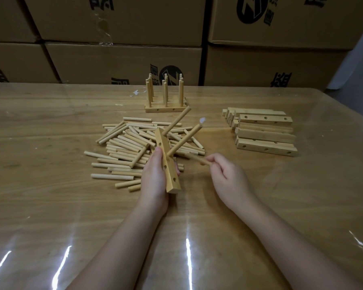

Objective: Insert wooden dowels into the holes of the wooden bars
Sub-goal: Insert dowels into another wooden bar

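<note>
Head view is showing boxes point(124, 59) lining the counter's point(50, 206) far edge, spare bars point(264, 132) sitting rightward. Over the middle dowel pile point(124, 147), left grip point(153, 176) is clasping a two-pegged bar point(170, 174); right grip point(226, 176) is pinching a dowel point(197, 159).

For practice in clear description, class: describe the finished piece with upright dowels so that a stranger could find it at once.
Start at the wooden table and look to its far edge, just before the stacked cardboard boxes. Beyond the loose pile of dowels stands the finished piece. Unlike the bare bars stacked to its right, its dowels stand upright in rows.
</note>
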Action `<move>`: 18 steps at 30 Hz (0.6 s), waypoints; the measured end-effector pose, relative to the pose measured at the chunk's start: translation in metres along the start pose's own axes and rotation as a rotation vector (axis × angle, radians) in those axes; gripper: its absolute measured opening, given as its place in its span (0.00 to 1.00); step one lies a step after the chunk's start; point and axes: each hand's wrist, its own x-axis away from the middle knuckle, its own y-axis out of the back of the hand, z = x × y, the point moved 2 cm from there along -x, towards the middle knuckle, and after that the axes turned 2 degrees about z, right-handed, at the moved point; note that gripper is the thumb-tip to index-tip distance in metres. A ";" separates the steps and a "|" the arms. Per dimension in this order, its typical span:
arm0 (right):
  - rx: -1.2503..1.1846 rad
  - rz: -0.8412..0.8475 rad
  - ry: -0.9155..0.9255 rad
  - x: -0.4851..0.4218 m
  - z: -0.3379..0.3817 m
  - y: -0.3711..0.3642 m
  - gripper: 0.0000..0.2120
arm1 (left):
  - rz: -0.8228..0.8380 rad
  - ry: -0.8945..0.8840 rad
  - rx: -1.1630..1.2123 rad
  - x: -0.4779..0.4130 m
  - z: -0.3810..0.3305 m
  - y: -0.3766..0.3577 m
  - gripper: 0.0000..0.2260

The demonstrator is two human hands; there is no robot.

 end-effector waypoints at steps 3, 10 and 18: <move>-0.133 0.025 0.105 0.002 0.007 0.004 0.10 | -0.021 0.012 0.004 -0.002 0.001 0.002 0.16; -0.177 0.200 0.273 0.005 0.020 -0.002 0.10 | -0.052 0.026 0.158 -0.003 -0.002 0.005 0.15; -0.232 0.224 0.247 0.007 0.021 -0.005 0.10 | -0.082 -0.018 0.129 -0.004 -0.001 0.006 0.15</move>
